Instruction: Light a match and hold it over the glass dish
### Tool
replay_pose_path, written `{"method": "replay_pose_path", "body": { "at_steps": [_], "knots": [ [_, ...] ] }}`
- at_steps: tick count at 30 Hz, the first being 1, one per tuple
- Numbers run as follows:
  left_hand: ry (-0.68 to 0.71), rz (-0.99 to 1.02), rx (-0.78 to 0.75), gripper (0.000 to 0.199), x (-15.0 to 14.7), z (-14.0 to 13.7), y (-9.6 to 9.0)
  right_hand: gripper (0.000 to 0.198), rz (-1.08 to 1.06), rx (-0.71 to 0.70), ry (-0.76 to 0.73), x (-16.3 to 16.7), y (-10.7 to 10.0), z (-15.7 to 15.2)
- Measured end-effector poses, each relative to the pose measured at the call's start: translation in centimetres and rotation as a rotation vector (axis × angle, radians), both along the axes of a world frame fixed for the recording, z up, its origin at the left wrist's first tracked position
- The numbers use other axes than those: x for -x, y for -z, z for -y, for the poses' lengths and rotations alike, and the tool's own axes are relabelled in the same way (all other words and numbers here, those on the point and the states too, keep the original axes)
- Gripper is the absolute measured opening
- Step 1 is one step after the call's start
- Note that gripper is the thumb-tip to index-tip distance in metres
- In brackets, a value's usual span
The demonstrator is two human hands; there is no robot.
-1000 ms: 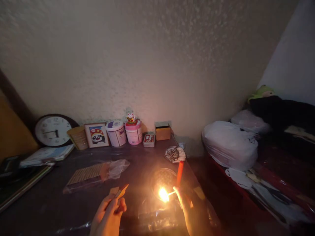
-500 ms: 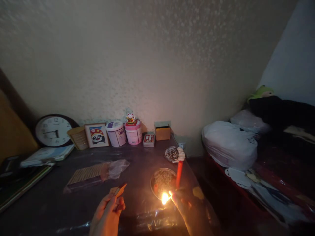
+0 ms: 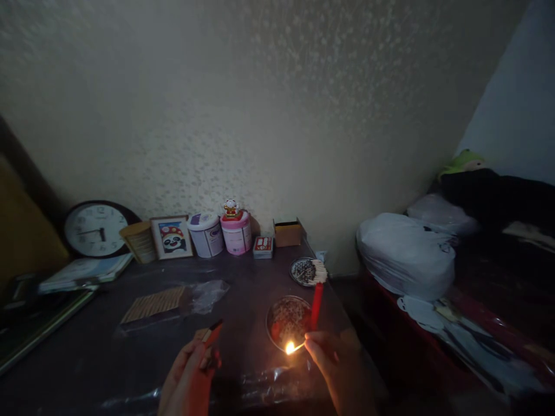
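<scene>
My right hand [image 3: 333,361] pinches a burning match [image 3: 295,347] whose small flame glows just over the near rim of a round dish [image 3: 277,315] filled with ash-like grains. A red candle [image 3: 317,304] stands upright right beside that hand, at the dish's right edge. My left hand [image 3: 188,378] holds a matchbox [image 3: 210,334] up, tilted, left of the dish. Behind them a smaller dish of matches [image 3: 309,271] rests on the dark table [image 3: 87,352].
A plastic bag of thin sticks [image 3: 165,301] lies left of centre. Along the wall stand a clock [image 3: 93,229], a panda picture [image 3: 173,237], two tubs [image 3: 222,233], a small red box [image 3: 263,246] and a brown box [image 3: 288,232]. White bags [image 3: 405,254] fill the right side.
The match flame has shrunk from a big flare to a small flame, so the scene is darker. My right hand moved slightly down and right; my left hand barely moved.
</scene>
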State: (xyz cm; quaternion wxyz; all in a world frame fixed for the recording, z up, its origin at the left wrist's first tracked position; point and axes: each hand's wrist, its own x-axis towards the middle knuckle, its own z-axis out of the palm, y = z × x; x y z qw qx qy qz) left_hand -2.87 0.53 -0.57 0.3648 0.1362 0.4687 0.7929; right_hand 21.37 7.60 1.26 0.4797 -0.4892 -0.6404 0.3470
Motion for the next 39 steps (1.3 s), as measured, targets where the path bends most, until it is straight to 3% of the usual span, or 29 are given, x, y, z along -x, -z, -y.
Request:
{"method": "replay_pose_path", "body": {
  "at_steps": [2, 6, 14, 20, 33, 39],
  "knots": [
    [0.056, 0.004, 0.018, 0.031, 0.1, -0.1, 0.1, 0.016, -0.025, 0.069, -0.048, -0.1, -0.6, 0.0],
    [0.146, 0.012, 0.058, 0.030, 0.6, -0.2, 0.2, 0.021, 0.003, 0.076, -0.066, 0.0, -1.0, 0.0],
    [0.102, -0.036, 0.031, 0.027, 0.0, -0.1, -0.1, 0.023, 0.084, 0.051, -0.014, 0.2, 0.0, 0.2],
    [0.065, -0.002, 0.008, 0.029, 0.0, -0.4, 1.1, 0.021, 0.053, 0.068, -0.035, 0.4, -0.8, 0.3],
    [0.152, 0.021, -0.006, 0.027, 1.0, -0.5, 2.2, 0.024, 0.048, 0.091, -0.025, 0.7, -1.5, 0.4],
    [0.107, 0.046, -0.018, 0.032, 0.6, -0.4, 2.7, 0.026, 0.043, 0.105, -0.037, 0.9, -1.5, 0.4]
  ]
}}
